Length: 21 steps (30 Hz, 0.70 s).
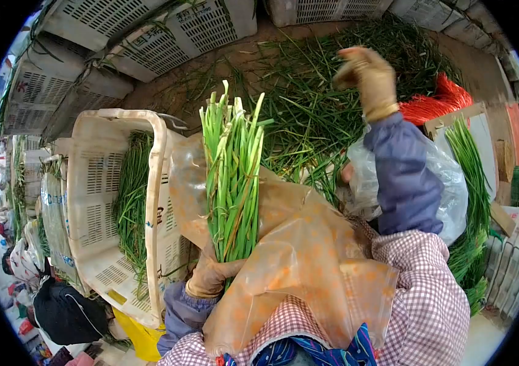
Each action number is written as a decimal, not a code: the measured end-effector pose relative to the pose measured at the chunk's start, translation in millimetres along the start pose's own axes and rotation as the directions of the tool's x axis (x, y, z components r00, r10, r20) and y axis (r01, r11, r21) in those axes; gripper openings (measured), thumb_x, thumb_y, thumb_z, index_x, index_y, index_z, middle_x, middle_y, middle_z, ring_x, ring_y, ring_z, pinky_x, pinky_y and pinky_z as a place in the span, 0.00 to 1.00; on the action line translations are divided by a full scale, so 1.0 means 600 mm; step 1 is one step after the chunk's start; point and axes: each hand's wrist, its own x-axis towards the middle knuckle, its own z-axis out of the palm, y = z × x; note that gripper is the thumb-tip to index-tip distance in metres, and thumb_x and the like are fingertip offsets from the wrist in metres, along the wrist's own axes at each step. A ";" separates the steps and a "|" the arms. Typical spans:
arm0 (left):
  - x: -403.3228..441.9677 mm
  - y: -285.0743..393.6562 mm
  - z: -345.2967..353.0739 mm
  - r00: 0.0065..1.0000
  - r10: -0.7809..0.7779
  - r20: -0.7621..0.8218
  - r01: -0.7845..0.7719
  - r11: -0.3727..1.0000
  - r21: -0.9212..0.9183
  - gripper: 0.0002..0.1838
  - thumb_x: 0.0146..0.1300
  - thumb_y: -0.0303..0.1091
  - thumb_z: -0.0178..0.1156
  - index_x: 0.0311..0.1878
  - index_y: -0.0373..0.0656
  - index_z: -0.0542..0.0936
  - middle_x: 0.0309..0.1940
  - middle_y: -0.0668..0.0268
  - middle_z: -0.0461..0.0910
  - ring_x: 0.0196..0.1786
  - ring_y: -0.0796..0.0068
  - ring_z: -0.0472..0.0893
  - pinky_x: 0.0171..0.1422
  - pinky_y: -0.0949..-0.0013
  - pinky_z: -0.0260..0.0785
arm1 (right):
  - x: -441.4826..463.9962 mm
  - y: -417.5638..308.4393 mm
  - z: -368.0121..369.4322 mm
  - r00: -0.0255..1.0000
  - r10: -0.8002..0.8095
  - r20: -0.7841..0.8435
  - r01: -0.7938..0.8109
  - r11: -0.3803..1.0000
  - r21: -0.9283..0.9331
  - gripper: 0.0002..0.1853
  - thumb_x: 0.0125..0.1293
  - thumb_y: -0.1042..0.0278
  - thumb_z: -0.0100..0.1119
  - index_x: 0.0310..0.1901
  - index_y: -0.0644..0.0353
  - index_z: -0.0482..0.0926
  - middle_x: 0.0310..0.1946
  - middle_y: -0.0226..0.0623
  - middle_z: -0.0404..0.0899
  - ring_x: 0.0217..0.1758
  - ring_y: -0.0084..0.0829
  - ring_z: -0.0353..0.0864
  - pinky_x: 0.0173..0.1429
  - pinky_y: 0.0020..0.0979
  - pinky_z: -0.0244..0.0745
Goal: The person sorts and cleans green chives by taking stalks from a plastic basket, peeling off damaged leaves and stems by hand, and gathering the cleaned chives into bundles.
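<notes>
My left hand (210, 274), in a tan glove, is closed around the lower part of a bunch of garlic chives (233, 183). The bunch stands over my lap with its pale cut ends pointing away from me. Under it lies a translucent apron (296, 244) with orange spots. My right hand (369, 79), also gloved, is raised over the loose green leaves (308, 116) on the ground. Its fingers point left, slightly blurred and apart, and nothing shows in them.
Left of me a cream plastic crate (156, 165) lies on its side with greens inside. More crates (180, 36) line the back. At right are red strings (436, 100), a clear plastic bag (452, 183) and a pile of long chives (472, 165). People sit at far left.
</notes>
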 end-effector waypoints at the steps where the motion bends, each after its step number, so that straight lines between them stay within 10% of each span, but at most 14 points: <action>1: -0.001 -0.001 0.004 1.000 -0.005 0.001 0.005 1.000 0.002 0.42 0.40 0.22 0.72 0.62 0.40 0.65 0.52 0.63 0.75 0.51 0.71 0.75 0.55 0.66 0.70 | -0.030 -0.016 0.039 0.967 0.138 0.216 -0.116 0.987 -0.109 0.17 0.63 0.60 0.58 0.48 0.63 0.74 0.24 0.32 0.78 0.21 0.22 0.77 0.24 0.20 0.72; 3: 0.001 -0.001 0.010 1.000 0.005 -0.018 -0.005 1.000 -0.020 0.42 0.40 0.22 0.72 0.62 0.40 0.65 0.52 0.63 0.74 0.52 0.70 0.75 0.55 0.66 0.69 | -0.080 -0.031 0.103 0.830 0.364 0.422 -0.243 0.918 -0.315 0.28 0.59 0.57 0.62 0.57 0.62 0.68 0.28 0.34 0.78 0.24 0.20 0.75 0.25 0.22 0.71; 9: -0.007 -0.015 -0.011 0.994 -0.095 0.054 0.102 0.987 -0.127 0.43 0.39 0.25 0.72 0.62 0.40 0.64 0.52 0.62 0.74 0.53 0.72 0.74 0.57 0.65 0.67 | -0.108 0.023 0.127 0.822 0.242 0.516 -0.108 0.955 -0.276 0.12 0.62 0.62 0.58 0.33 0.65 0.77 0.22 0.30 0.75 0.26 0.22 0.72 0.31 0.25 0.69; 11: -0.007 -0.014 -0.011 0.994 -0.104 0.038 0.106 0.993 -0.054 0.41 0.39 0.25 0.72 0.61 0.40 0.65 0.52 0.63 0.74 0.52 0.72 0.74 0.57 0.66 0.67 | -0.079 0.040 0.099 0.849 -0.084 0.521 0.349 0.830 -0.435 0.11 0.60 0.61 0.61 0.34 0.62 0.78 0.22 0.31 0.75 0.27 0.23 0.74 0.33 0.26 0.72; 12: -0.004 -0.012 -0.010 0.994 -0.109 0.027 0.109 0.994 0.017 0.40 0.40 0.26 0.72 0.60 0.39 0.66 0.52 0.63 0.75 0.52 0.72 0.75 0.57 0.66 0.68 | -0.054 0.085 0.082 0.858 -0.350 0.376 0.471 0.829 -0.301 0.09 0.60 0.63 0.60 0.33 0.61 0.79 0.22 0.30 0.76 0.28 0.24 0.75 0.34 0.26 0.73; 14: 0.000 -0.011 -0.008 0.998 -0.063 0.007 0.061 0.989 0.136 0.39 0.40 0.26 0.72 0.59 0.39 0.67 0.52 0.63 0.75 0.52 0.72 0.75 0.57 0.67 0.68 | 0.025 0.090 0.010 0.989 -0.145 -0.024 0.125 0.920 -0.370 0.06 0.63 0.66 0.57 0.35 0.59 0.80 0.22 0.24 0.75 0.23 0.20 0.73 0.30 0.24 0.72; 15: 0.000 -0.011 -0.005 1.000 -0.015 -0.021 0.020 0.966 0.256 0.38 0.40 0.25 0.72 0.59 0.39 0.68 0.52 0.64 0.75 0.51 0.73 0.75 0.57 0.67 0.68 | 0.053 0.080 -0.028 0.966 0.070 -0.250 -0.099 0.990 -0.104 0.07 0.64 0.65 0.56 0.35 0.59 0.79 0.19 0.24 0.74 0.21 0.18 0.71 0.27 0.22 0.71; 17: 0.000 -0.010 0.002 1.000 -0.012 -0.023 0.015 0.992 0.127 0.34 0.44 0.25 0.70 0.58 0.38 0.69 0.51 0.64 0.76 0.50 0.74 0.76 0.56 0.68 0.68 | 0.072 0.075 -0.050 0.958 0.204 -0.200 -0.259 0.916 -0.305 0.12 0.63 0.64 0.57 0.45 0.59 0.77 0.29 0.32 0.78 0.27 0.22 0.75 0.33 0.24 0.74; 19: 0.002 -0.007 0.007 1.000 -0.016 -0.018 0.015 0.998 -0.061 0.31 0.48 0.25 0.69 0.57 0.37 0.70 0.50 0.65 0.77 0.49 0.75 0.76 0.55 0.70 0.69 | 0.050 0.093 -0.010 0.935 -0.245 0.257 0.355 0.645 -0.677 0.25 0.61 0.58 0.59 0.57 0.58 0.69 0.50 0.46 0.75 0.47 0.34 0.77 0.51 0.35 0.75; 20: 0.004 -0.007 0.007 1.000 -0.023 -0.010 0.022 0.996 -0.088 0.31 0.47 0.26 0.69 0.57 0.37 0.70 0.50 0.65 0.77 0.49 0.75 0.76 0.55 0.70 0.69 | 0.026 0.057 0.023 0.917 -0.203 0.344 0.368 0.763 -0.531 0.32 0.59 0.55 0.61 0.62 0.58 0.62 0.58 0.50 0.67 0.59 0.39 0.69 0.61 0.38 0.67; 21: 0.005 -0.006 0.010 1.000 -0.020 -0.005 0.019 0.996 -0.091 0.31 0.47 0.26 0.69 0.57 0.38 0.70 0.50 0.65 0.77 0.49 0.75 0.76 0.55 0.70 0.69 | 0.010 0.014 0.055 0.935 0.108 0.338 0.056 0.896 -0.441 0.32 0.59 0.54 0.60 0.62 0.58 0.63 0.55 0.49 0.70 0.57 0.40 0.71 0.62 0.36 0.66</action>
